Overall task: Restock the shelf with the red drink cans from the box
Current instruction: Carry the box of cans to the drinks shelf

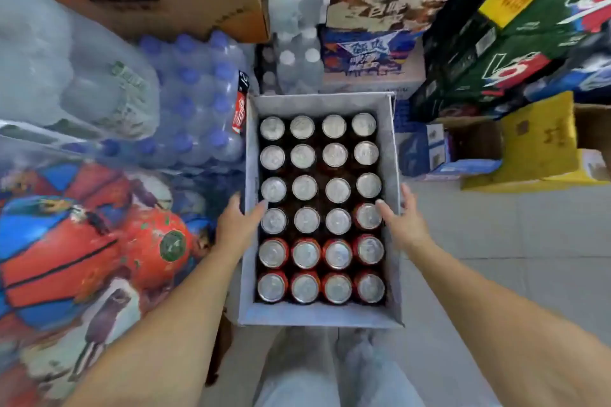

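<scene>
Standing over the tiled floor (496, 241), we see shrink-wrapped water bottle packs (198, 102) to the left and stacked drink cartons (373, 53) ahead, with the open cardboard box (317, 314) on the floor between them. Its red drink cans (305, 254) stand upright in six rows of four, filling it. Our left hand (236, 225) and right hand (405, 221) straddle its side walls, thumbs inside, fingers outside, nearly straight and unclenched.

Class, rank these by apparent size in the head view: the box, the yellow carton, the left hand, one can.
1. box
2. yellow carton, farther off, so its true size is unsure
3. left hand
4. can
</scene>
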A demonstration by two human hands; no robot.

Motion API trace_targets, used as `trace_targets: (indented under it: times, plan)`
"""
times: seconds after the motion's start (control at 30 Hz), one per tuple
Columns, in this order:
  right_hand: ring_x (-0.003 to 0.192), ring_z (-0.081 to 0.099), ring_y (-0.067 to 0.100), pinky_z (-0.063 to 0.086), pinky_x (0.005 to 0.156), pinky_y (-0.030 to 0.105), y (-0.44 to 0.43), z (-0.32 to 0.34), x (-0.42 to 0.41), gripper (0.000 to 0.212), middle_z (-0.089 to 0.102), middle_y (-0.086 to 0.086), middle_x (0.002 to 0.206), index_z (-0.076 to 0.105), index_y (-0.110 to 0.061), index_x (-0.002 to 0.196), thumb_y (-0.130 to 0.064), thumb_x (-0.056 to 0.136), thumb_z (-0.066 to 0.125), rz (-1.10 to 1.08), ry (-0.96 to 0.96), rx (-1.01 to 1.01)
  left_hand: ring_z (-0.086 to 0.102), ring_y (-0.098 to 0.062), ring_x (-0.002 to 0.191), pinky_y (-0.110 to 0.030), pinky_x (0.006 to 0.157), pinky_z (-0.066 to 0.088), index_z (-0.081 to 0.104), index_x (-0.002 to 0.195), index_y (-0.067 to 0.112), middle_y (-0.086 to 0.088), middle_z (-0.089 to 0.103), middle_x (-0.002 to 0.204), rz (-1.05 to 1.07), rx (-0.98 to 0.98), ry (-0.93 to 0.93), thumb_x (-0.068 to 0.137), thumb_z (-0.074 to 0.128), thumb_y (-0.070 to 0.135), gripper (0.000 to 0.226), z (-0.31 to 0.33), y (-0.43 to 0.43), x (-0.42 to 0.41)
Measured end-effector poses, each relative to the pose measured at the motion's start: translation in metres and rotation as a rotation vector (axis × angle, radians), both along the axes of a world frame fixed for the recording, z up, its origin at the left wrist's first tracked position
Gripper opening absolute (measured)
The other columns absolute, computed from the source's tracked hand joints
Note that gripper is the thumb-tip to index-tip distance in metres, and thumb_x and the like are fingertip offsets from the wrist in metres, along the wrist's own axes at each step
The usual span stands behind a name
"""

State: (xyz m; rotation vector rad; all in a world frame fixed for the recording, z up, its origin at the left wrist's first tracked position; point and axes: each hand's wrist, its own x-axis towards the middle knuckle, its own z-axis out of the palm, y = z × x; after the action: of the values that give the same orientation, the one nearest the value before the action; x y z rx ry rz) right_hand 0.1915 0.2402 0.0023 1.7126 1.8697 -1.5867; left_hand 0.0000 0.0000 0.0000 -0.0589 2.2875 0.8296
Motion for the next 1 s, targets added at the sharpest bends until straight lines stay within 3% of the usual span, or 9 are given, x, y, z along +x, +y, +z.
trace_targets:
  times: [0.07, 0.2, 0.43, 0.7, 0.9, 1.0]
  plan:
    - [0.133, 0.045, 0.019, 0.037, 0.110, 0.044, 0.003, -0.011, -0.003, 0.073, 0.046, -0.004, 0.147, 0.028, -0.032, 0.148, -0.048, 0.086, 0.062, 0.033, 0.012, 0.045, 0.063, -0.024, 0.104, -0.038, 0.092, 0.050, 0.057, 0.125, 0.025, -0.001, 0.068, 0.111, 0.011, 0.018, -0.028, 0.084, 0.066, 0.046, 0.047, -0.006, 0.007, -0.003]
    - [0.106, 0.056, 0.018, 0.041, 0.088, 0.027, 0.003, -0.018, -0.007, 0.045, 0.063, 0.002, 0.125, 0.046, -0.022, 0.139, -0.025, 0.096, 0.054, 0.059, -0.063, 0.088, 0.061, -0.033, 0.109, -0.042, 0.095, 0.049, 0.057, 0.126, 0.019, -0.010, 0.067, 0.115, -0.016, -0.075, 0.001, 0.091, 0.057, 0.039, 0.041, -0.015, 0.012, -0.005]
    - [0.107, 0.061, 0.033, 0.049, 0.092, 0.039, 0.005, -0.027, -0.004, 0.040, 0.067, 0.013, 0.117, 0.053, -0.015, 0.135, -0.014, 0.096, 0.049, 0.004, -0.100, 0.138, 0.062, -0.036, 0.104, -0.036, 0.086, 0.047, 0.063, 0.120, 0.012, -0.015, 0.069, 0.109, -0.047, -0.088, 0.161, 0.096, 0.053, 0.023, 0.029, -0.009, 0.012, 0.000]
    - [0.097, 0.062, 0.028, 0.044, 0.081, 0.028, 0.003, -0.020, 0.009, 0.031, 0.069, 0.010, 0.105, 0.062, -0.012, 0.123, -0.007, 0.095, 0.051, -0.043, 0.019, 0.157, 0.063, -0.041, 0.094, -0.045, 0.083, 0.052, 0.065, 0.109, 0.002, -0.024, 0.069, 0.101, -0.064, -0.123, 0.228, 0.095, 0.055, 0.018, 0.024, 0.006, 0.008, 0.006]
    - [0.095, 0.063, 0.030, 0.048, 0.084, 0.033, -0.003, -0.004, 0.027, 0.031, 0.070, 0.012, 0.103, 0.062, -0.011, 0.123, -0.007, 0.095, 0.050, -0.072, 0.044, 0.181, 0.062, -0.042, 0.095, -0.045, 0.080, 0.050, 0.064, 0.108, -0.003, -0.026, 0.068, 0.102, -0.112, -0.152, 0.243, 0.095, 0.056, 0.016, 0.024, 0.032, 0.009, 0.018]
    - [0.080, 0.058, 0.027, 0.046, 0.075, 0.031, -0.004, 0.014, 0.048, 0.028, 0.065, 0.003, 0.081, 0.064, -0.013, 0.118, -0.009, 0.094, 0.051, -0.066, 0.033, 0.194, 0.061, -0.043, 0.097, -0.044, 0.081, 0.047, 0.064, 0.110, -0.002, -0.027, 0.068, 0.103, -0.172, -0.179, 0.269, 0.095, 0.056, 0.016, 0.024, 0.052, 0.014, 0.028]
